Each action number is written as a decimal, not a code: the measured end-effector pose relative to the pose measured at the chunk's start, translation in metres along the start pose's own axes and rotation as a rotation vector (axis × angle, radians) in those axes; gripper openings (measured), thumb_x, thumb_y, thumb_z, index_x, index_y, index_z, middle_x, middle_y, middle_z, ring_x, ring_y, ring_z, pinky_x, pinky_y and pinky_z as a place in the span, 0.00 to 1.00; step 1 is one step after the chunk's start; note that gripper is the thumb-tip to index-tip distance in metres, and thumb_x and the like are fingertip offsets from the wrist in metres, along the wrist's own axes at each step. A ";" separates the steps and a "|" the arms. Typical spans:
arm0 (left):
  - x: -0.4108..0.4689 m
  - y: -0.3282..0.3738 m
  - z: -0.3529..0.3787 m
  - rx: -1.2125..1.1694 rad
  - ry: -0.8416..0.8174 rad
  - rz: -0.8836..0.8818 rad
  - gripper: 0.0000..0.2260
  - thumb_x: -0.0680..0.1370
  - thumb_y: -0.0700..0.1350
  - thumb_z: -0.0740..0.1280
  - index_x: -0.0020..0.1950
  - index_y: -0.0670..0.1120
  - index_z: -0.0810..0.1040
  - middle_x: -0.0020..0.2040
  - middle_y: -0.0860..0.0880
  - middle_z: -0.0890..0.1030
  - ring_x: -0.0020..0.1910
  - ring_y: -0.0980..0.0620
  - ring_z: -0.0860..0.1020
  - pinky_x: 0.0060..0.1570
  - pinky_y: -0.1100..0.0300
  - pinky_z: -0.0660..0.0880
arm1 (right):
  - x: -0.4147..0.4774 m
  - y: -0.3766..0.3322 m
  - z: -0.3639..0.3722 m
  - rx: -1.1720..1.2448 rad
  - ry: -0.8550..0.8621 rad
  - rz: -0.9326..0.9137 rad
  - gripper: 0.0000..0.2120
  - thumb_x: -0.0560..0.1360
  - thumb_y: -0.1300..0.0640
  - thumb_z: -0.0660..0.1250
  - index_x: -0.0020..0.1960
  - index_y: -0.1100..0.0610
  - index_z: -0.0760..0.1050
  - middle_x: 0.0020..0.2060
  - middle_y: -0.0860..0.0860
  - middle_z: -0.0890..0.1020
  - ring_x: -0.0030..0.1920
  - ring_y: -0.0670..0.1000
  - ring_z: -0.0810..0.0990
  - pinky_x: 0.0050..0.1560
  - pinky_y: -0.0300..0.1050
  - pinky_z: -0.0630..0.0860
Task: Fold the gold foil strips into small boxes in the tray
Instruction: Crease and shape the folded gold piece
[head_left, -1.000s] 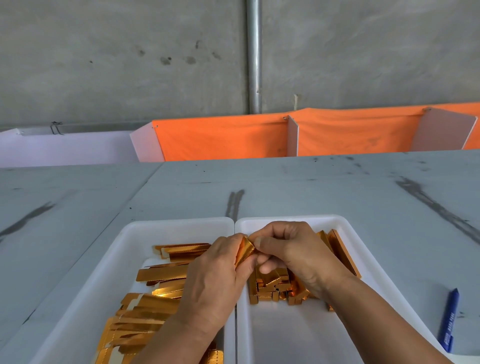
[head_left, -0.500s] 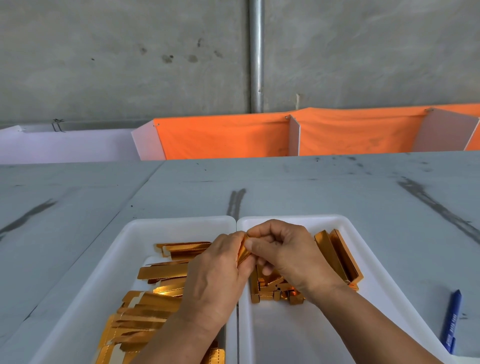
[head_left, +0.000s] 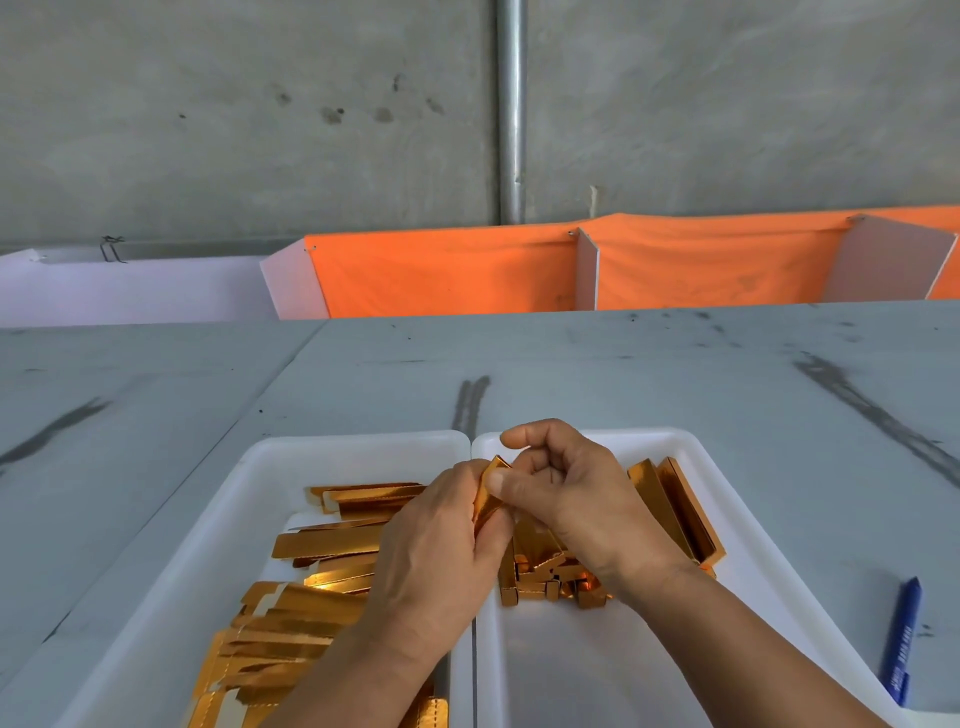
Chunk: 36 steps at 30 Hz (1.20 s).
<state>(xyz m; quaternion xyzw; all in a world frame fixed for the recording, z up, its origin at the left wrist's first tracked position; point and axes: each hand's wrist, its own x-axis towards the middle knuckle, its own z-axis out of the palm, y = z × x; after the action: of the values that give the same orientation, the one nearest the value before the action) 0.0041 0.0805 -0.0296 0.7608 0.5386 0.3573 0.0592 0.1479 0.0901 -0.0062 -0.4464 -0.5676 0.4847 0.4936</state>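
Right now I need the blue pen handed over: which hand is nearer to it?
Right. The right hand works over the right tray, the one beside the blue pen; the left hand is farther off, over the left tray.

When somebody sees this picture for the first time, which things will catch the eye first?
In the middle, the left hand and the right hand pinch one gold foil piece. Flat gold strips are heaped in the white left tray, and folded boxes lie in the white right tray. Behind the table, a bright orange cloth stands out.
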 end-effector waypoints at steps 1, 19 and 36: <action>0.000 0.000 0.000 0.008 0.002 0.003 0.12 0.78 0.54 0.63 0.60 0.53 0.72 0.42 0.60 0.74 0.39 0.59 0.75 0.34 0.74 0.66 | 0.000 0.001 0.001 -0.015 0.007 -0.006 0.11 0.73 0.61 0.75 0.53 0.52 0.79 0.34 0.49 0.79 0.32 0.44 0.76 0.35 0.35 0.75; -0.002 0.002 0.001 -0.068 0.057 0.073 0.09 0.76 0.54 0.65 0.54 0.53 0.71 0.37 0.60 0.73 0.36 0.62 0.76 0.35 0.73 0.71 | -0.004 -0.004 0.006 -0.008 0.035 -0.113 0.03 0.73 0.59 0.74 0.44 0.53 0.82 0.35 0.50 0.84 0.38 0.50 0.84 0.42 0.39 0.81; -0.001 0.002 -0.002 -0.300 0.132 0.088 0.11 0.76 0.56 0.61 0.53 0.51 0.70 0.34 0.57 0.74 0.32 0.58 0.77 0.29 0.71 0.70 | -0.010 -0.007 0.007 -0.115 0.044 -0.348 0.11 0.74 0.64 0.73 0.47 0.48 0.82 0.39 0.46 0.83 0.40 0.53 0.80 0.42 0.41 0.81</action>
<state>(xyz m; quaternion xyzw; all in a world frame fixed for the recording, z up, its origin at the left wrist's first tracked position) 0.0048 0.0783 -0.0273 0.7411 0.4481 0.4851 0.1211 0.1420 0.0782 -0.0011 -0.3796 -0.6521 0.3489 0.5559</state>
